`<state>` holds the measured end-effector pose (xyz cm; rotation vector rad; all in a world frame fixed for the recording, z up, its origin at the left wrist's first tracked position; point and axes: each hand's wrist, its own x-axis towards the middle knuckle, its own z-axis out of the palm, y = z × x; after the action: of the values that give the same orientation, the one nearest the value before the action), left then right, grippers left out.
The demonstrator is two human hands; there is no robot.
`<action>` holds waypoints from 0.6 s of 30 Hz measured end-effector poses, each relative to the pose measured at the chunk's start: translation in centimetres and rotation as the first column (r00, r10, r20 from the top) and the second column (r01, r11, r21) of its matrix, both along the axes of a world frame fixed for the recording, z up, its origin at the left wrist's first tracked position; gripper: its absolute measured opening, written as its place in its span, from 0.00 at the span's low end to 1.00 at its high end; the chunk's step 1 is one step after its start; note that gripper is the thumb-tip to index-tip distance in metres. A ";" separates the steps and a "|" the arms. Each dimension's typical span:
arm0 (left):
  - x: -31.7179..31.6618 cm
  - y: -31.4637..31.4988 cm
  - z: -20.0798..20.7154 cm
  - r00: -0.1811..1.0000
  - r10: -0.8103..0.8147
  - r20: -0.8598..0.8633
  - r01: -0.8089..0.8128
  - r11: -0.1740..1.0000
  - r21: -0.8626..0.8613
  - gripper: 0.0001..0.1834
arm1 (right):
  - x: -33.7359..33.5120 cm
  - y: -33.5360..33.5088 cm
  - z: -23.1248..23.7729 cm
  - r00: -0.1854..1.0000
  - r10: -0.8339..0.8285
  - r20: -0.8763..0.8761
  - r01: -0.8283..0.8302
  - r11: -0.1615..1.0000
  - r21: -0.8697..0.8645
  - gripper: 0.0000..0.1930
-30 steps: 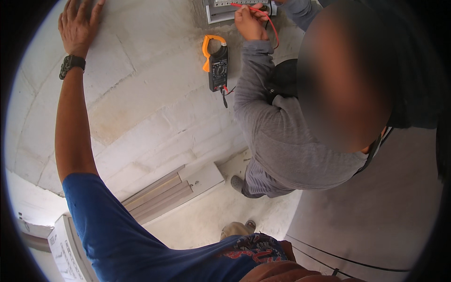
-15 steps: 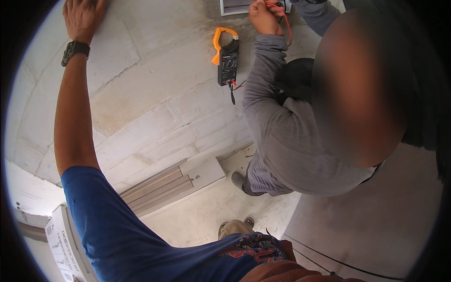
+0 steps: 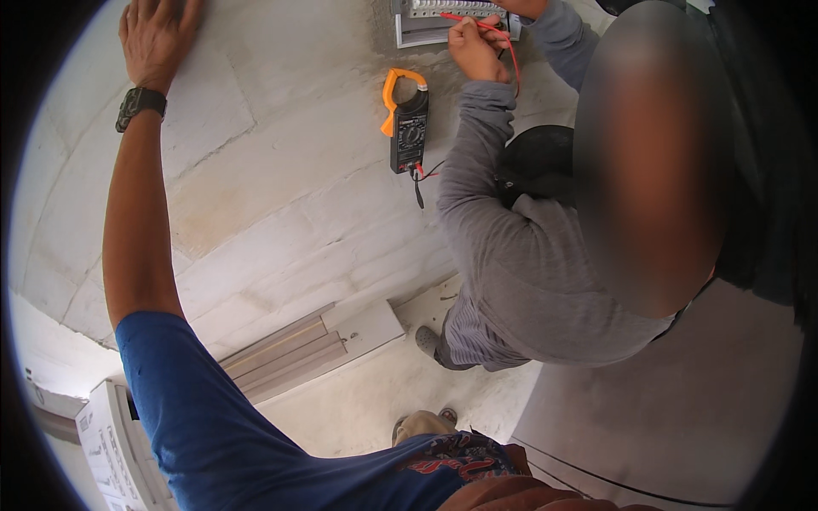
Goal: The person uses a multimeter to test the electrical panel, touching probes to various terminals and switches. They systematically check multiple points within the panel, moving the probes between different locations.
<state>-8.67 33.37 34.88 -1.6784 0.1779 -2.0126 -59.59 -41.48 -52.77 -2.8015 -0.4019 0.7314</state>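
Observation:
My left hand [image 3: 159,43] lies flat on the bare block wall [image 3: 281,162] at the upper left, fingers stretched and holding nothing. A dark watch sits on that wrist. My right hand is not in view. To the right of my left hand, a black and orange clamp meter [image 3: 409,128] is against the wall, with red and black leads at its lower end. A co-worker in a grey sleeve holds a red test probe [image 3: 464,19] in one hand at an open electrical panel [image 3: 426,36]. The co-worker's other hand is partly cut off by the top edge.
The co-worker's body [image 3: 562,281] fills the right side. Long grey-brown panels or boxes [image 3: 285,353] lie along the wall's foot. A white printed carton [image 3: 111,443] stands at the lower left. A dark cable [image 3: 648,491] crosses the lower right.
The view has shifted upward, so more of the panel and its row of terminals shows. My left hand stays on the wall. The co-worker still holds the probe at the panel.

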 end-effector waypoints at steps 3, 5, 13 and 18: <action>-0.3 -0.3 -0.1 0.998 0.054 -0.030 -0.055 0.998 -0.039 0.26 | 0.0 0.1 -0.2 1.000 -0.019 -0.004 0.019 0.999 0.038 0.20; -0.5 -0.4 0.0 0.995 0.080 -0.058 -0.084 0.994 -0.072 0.26 | 0.0 0.1 -0.4 0.999 -0.027 -0.023 0.028 0.999 0.018 0.20; -0.4 -0.9 -0.3 0.990 0.103 -0.098 -0.115 0.986 -0.124 0.27 | 0.7 0.4 1.1 1.000 -0.008 0.022 0.008 1.000 0.028 0.15; -2.2 -3.5 0.0 0.989 0.120 -0.091 -0.130 0.986 -0.109 0.26 | 1.1 1.2 3.3 0.999 -0.050 0.022 0.049 0.998 0.043 0.14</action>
<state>-10.82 29.87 34.84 -1.8000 -0.0147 -1.8932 -58.52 -40.28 -49.44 -2.7721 -0.3470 0.6731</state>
